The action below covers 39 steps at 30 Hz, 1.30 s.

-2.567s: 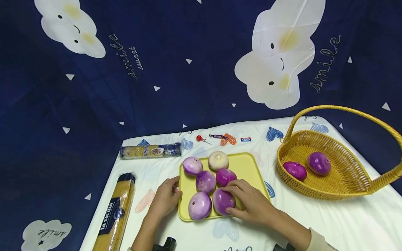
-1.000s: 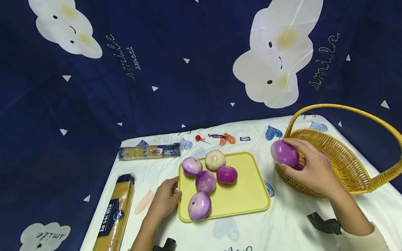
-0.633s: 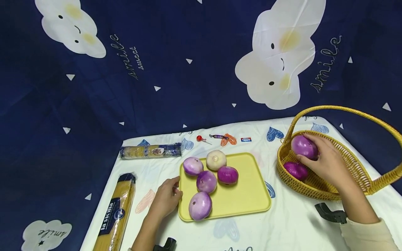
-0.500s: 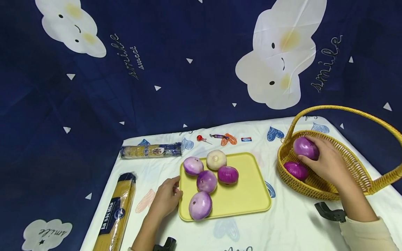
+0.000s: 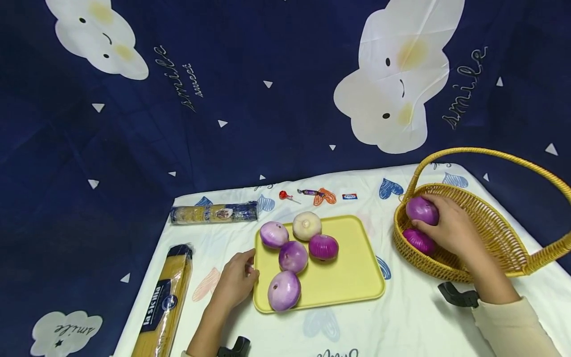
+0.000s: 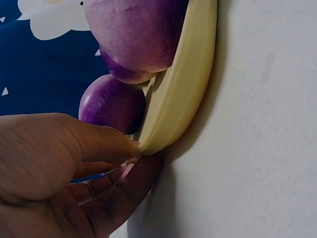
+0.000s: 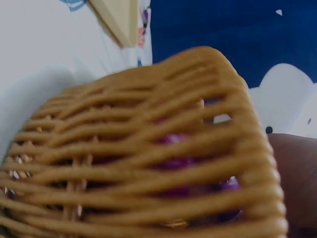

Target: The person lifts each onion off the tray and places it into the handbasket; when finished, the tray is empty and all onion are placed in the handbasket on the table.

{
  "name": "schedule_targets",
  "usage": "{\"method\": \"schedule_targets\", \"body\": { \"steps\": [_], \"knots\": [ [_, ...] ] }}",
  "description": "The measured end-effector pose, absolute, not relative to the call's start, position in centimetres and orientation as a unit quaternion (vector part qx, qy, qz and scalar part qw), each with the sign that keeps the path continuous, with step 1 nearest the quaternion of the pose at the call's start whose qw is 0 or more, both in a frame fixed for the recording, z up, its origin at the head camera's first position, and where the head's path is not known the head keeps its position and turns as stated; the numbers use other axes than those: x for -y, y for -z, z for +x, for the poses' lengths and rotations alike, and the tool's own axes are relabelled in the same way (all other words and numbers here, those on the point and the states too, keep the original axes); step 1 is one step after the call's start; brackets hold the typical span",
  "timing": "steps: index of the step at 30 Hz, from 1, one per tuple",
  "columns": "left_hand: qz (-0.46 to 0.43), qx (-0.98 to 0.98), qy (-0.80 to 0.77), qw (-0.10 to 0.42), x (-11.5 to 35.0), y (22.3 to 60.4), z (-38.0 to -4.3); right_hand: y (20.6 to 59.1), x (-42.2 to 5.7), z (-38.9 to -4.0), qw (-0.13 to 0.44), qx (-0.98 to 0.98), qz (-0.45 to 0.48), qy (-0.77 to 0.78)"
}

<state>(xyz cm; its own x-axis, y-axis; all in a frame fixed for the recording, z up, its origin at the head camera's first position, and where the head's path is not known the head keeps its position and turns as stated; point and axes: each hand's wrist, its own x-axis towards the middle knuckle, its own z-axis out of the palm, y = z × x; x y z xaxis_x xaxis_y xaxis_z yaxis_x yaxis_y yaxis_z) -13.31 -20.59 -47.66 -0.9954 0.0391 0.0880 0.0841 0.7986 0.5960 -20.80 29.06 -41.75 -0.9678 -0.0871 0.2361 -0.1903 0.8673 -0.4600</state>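
In the head view my right hand grips a purple onion inside the wicker basket, at its left end. A darker magenta onion lies just in front of it in the basket. The right wrist view shows mostly the woven basket wall, with purple behind the gaps. My left hand pinches the left edge of the yellow tray; in the left wrist view the thumb lies on the rim and fingers are beneath. On the tray sit several purple onions and one whitish onion.
Two spaghetti packs lie at the left, one along the back and one along the side. Behind the tray are a red lollipop, a purple-wrapped candy and a small blue-red packet. The basket handle arches high.
My right hand has carried the purple onion from the tray's front middle into the basket, then shifted it slightly left there. My left hand has stayed at the tray's edge.
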Motion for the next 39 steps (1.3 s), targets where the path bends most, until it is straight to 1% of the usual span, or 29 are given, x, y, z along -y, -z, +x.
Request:
{"method": "schedule_targets", "body": {
  "steps": [9, 15, 17, 20, 23, 26, 28, 29, 31, 36, 39],
  "knots": [
    [-0.026, 0.949, 0.311, 0.037, 20.7, 47.5, -13.3, 42.4, -28.9, -20.8, 0.069, 0.972, 0.048, -0.218],
    [-0.031, 0.949, 0.311, 0.036, 20.7, 47.4, -13.4, 42.2, -28.4, -20.5, 0.083, 0.970, 0.050, -0.222],
    [-0.032, 0.948, 0.313, 0.040, 20.7, 47.3, -13.4, 41.8, -28.0, -20.2, 0.096, 0.970, 0.042, -0.221],
    [-0.033, 0.948, 0.314, 0.043, 20.6, 47.2, -13.4, 41.3, -27.1, -19.8, 0.139, 0.965, 0.016, -0.222],
    [-0.031, 0.948, 0.315, 0.039, 20.6, 47.3, -13.4, 40.7, -25.8, -19.2, 0.221, 0.944, -0.003, -0.245],
    [-0.030, 0.947, 0.317, 0.035, 20.7, 47.3, -13.4, 40.3, -24.3, -19.0, 0.317, 0.903, 0.027, -0.289],
    [-0.029, 0.947, 0.318, 0.034, 20.6, 47.3, -13.3, 40.2, -23.2, -19.0, 0.345, 0.880, 0.070, -0.318],
    [-0.028, 0.947, 0.318, 0.033, 20.6, 47.4, -13.3, 40.1, -22.6, -19.0, 0.343, 0.875, 0.094, -0.329],
    [-0.027, 0.947, 0.318, 0.032, 20.6, 47.3, -13.3, 40.0, -21.3, -19.0, 0.298, 0.880, 0.124, -0.348],
    [-0.025, 0.946, 0.322, 0.029, 20.6, 47.3, -13.2, 40.7, -18.2, -19.2, 0.113, 0.901, 0.173, -0.383],
    [-0.026, 0.945, 0.323, 0.031, 20.6, 47.4, -13.2, 41.8, -16.6, -19.4, 0.041, 0.896, 0.192, -0.397]
  ]
}}
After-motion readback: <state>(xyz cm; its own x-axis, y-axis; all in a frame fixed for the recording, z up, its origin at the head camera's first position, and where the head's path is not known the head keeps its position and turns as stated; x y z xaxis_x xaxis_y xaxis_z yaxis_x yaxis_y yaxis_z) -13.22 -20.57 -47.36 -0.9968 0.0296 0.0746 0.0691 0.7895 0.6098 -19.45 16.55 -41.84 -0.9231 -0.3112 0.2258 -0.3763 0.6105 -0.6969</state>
